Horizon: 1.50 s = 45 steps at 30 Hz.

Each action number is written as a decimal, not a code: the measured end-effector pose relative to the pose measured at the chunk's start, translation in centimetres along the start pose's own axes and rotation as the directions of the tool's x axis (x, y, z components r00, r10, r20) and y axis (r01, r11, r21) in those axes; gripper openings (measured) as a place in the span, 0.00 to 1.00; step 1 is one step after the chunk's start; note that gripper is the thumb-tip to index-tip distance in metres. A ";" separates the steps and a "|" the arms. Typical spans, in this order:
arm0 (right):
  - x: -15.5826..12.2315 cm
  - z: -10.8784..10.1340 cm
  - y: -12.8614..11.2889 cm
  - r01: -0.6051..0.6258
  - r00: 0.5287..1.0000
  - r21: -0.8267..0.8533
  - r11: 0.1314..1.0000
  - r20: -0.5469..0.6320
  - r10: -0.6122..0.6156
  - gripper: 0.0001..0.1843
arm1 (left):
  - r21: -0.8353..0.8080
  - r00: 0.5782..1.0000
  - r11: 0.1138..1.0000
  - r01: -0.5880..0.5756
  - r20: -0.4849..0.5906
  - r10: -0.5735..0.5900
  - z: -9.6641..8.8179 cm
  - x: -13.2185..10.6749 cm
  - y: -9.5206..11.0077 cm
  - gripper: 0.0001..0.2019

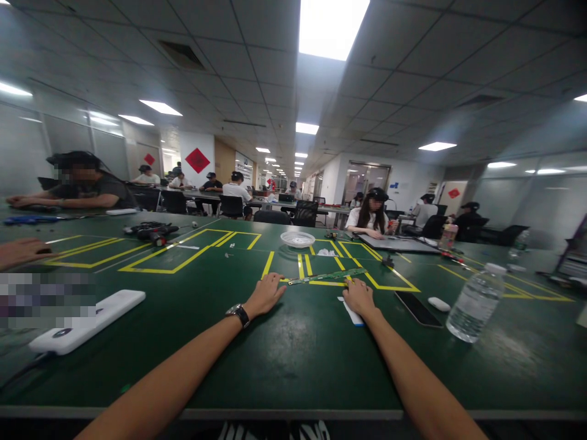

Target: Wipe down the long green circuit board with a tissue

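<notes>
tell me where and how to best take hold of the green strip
Near both ends, by the long edges, probably coming from the wearer's side: the green strip is long, thin and runs crosswise, so two hands should support it evenly. The left hand is at its left end, the right hand near its right part; whether either grips it is unclear.

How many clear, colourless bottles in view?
2: the near bottle, right of the dark phone; the far bottle, farther back, right. More may be hidden.

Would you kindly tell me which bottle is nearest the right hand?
The foreground clear bottle, right of the black phone, is nearest the right hand; the pinkish bottle and other clear bottle stand farther back.
</notes>
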State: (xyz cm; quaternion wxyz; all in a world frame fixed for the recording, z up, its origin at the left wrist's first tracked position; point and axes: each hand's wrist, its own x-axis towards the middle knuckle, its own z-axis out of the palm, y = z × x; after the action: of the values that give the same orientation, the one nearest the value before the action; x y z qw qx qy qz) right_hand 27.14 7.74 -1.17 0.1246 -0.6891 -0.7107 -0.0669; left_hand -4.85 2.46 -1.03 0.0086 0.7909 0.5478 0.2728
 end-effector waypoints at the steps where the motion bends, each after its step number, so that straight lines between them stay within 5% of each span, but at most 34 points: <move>1: 0.1 0.0 0.0 0.012 1.000 -0.006 1.000 -0.007 -0.012 0.26 | 0.004 1.000 1.000 -0.014 0.012 0.014 0.0 0.0 0.0 0.21; 11: 0.0 -1.6 2.4 -0.068 0.989 -0.110 0.992 -0.135 0.053 0.22 | 0.056 0.994 0.994 -0.098 0.042 0.096 0.7 0.2 -0.4 0.20; 17: -0.6 -1.5 -3.7 0.343 0.939 0.053 0.938 -0.016 -0.343 0.26 | 0.034 0.993 0.993 -0.117 0.031 0.116 0.6 0.2 -0.3 0.19; 22: -1.5 -0.8 -7.3 0.447 0.854 0.230 0.864 0.179 -0.489 0.30 | 0.040 0.991 0.990 -0.136 0.023 0.135 0.4 0.0 -0.1 0.19; 36: -0.4 -0.9 -7.6 0.412 0.889 0.093 0.906 0.176 -0.422 0.31 | 0.050 0.982 0.984 -0.173 0.084 0.168 0.0 -0.1 0.5 0.15; 45: -1.2 -0.8 -7.3 0.444 0.896 0.080 0.892 -0.005 -0.445 0.20 | -0.010 0.974 0.974 -0.225 0.040 0.225 -0.2 -0.3 0.5 0.14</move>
State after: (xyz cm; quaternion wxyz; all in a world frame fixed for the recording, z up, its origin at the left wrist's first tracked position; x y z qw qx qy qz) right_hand 19.97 6.05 -0.16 0.1286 -0.5035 -0.8522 -0.0606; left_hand -4.52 1.96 -0.85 -0.0089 0.8532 0.4536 0.2572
